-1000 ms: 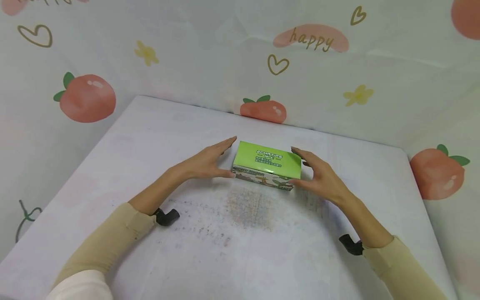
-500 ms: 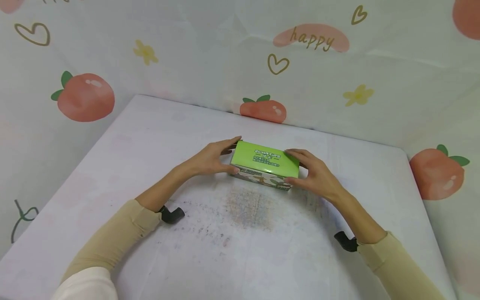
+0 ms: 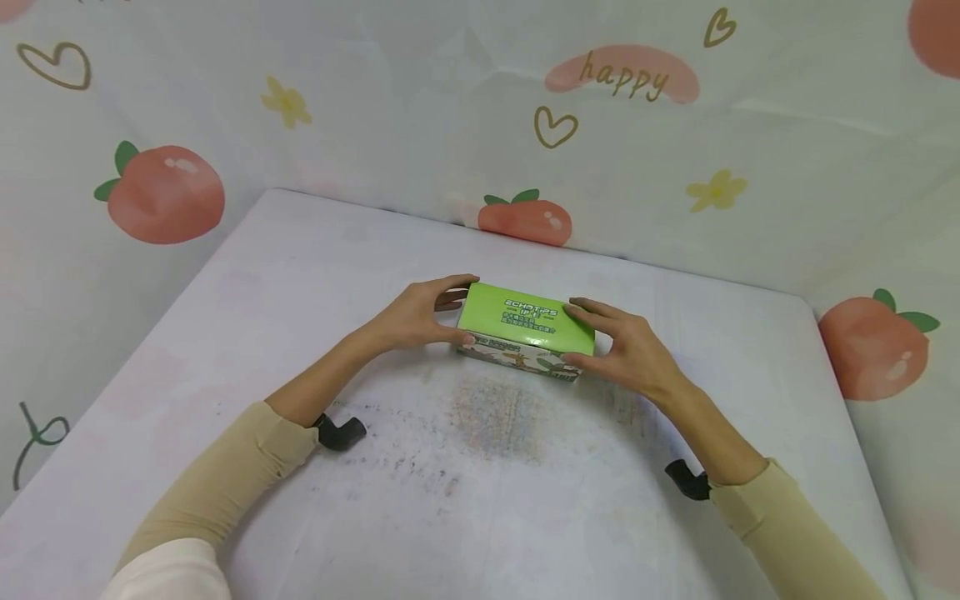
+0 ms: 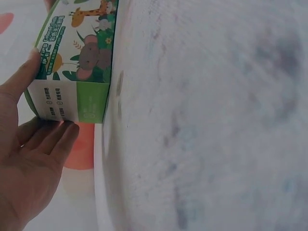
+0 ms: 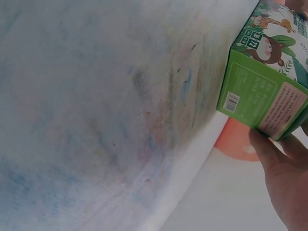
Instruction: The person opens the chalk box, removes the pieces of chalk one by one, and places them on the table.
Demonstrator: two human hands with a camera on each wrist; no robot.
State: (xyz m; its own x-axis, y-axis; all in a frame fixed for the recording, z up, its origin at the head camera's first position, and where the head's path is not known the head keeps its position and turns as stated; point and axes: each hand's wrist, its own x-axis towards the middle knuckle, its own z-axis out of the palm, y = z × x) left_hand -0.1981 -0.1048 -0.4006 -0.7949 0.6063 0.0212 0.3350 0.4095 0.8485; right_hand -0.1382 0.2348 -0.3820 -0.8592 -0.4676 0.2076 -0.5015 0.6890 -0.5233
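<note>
A small cardboard box [image 3: 525, 321] with a bright green top marked "ECHOTIPS" lies near the middle of the table. My left hand [image 3: 411, 318] grips its left end, thumb at the front edge and fingers behind. At the opposite end, my right hand [image 3: 636, 352] holds it with the thumb on the front face and fingers over the back top edge. In the left wrist view, the box [image 4: 91, 57] shows cartoon animals on its front, a giraffe and an elephant among them. The right wrist view shows the green end of the box [image 5: 255, 96] with a barcode.
The white table [image 3: 360, 533] has a stained, speckled patch [image 3: 498, 417] in front of the box. Behind it hangs a white cloth backdrop [image 3: 420, 100] printed with fruit, hearts and flowers. Black curved pieces [image 3: 341, 433] sit at both sleeve cuffs.
My left hand has closed in on the box's left end, and my right hand has shifted left over its right end. The box has slid slightly left.
</note>
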